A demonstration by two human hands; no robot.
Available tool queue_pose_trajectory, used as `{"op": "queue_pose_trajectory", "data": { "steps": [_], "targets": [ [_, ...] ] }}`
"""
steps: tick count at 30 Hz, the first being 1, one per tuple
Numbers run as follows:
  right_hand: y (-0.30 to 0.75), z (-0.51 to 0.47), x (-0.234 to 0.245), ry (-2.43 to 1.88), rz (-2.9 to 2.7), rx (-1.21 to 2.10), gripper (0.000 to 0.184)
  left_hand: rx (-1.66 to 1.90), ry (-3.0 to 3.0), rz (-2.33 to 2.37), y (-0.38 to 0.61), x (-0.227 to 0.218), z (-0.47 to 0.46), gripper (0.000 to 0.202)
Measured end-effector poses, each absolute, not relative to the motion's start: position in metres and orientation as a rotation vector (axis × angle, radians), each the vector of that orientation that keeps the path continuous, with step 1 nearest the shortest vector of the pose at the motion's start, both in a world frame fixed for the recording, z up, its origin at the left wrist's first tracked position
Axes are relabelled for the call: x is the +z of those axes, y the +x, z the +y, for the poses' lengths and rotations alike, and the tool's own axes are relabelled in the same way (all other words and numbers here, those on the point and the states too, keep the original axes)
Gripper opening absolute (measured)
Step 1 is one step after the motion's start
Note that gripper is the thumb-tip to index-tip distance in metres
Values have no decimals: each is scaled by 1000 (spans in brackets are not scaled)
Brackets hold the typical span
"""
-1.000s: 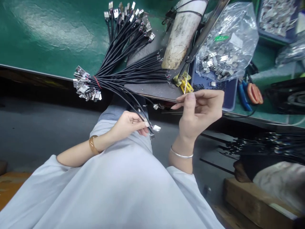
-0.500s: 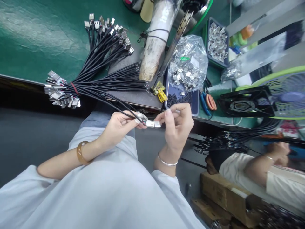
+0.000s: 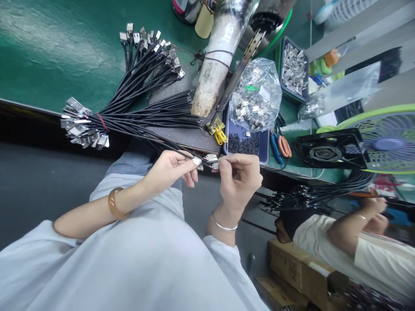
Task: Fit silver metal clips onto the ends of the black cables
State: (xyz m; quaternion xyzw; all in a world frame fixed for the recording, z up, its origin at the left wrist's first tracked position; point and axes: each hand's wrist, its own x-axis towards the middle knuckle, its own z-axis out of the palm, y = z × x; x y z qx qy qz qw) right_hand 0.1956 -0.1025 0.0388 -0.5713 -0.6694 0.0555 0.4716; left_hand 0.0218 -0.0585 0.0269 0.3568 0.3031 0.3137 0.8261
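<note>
My left hand (image 3: pixel 181 167) pinches black cables near their ends, thumb pressed on top. Just past its fingertips sit silvery metal USB connectors (image 3: pixel 212 160). My right hand (image 3: pixel 240 176) has thumb and forefinger closed on the far end of one connector. The cables run back to a large bundle of black cables (image 3: pixel 129 119) on the bench, tied with a red band (image 3: pixel 103 122). Some cables of the bundle end in metal connectors (image 3: pixel 173 62), others in bare wire tips (image 3: pixel 198 124) near a soldering iron-like metal arm (image 3: pixel 238 77).
A blue tray (image 3: pixel 264 149) of small black parts holds a clear bag of metal shells (image 3: pixel 256 95). Close by are yellow clips (image 3: pixel 219 134), pliers (image 3: pixel 280 146), a black fan (image 3: pixel 330 149) and a tray of metal pieces (image 3: pixel 294 69). A co-worker (image 3: pixel 340 233) sits at right.
The connectors between my hands have shifted slightly right and up. My right hand's fingers have closed in on the connector's end, and my left fingers have slid back along the cables.
</note>
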Motion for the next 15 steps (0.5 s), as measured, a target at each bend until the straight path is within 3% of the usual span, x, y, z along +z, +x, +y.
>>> {"op": "queue_pose_trajectory", "data": {
  "steps": [7,15],
  "targets": [
    [199,-102,27,-1310,-1658,49,9,681,686,556,30,23,-56,50],
    [194,-102,27,-1326,-1598,8,6,844,757,589,30,25,-59,38]
  ]
}}
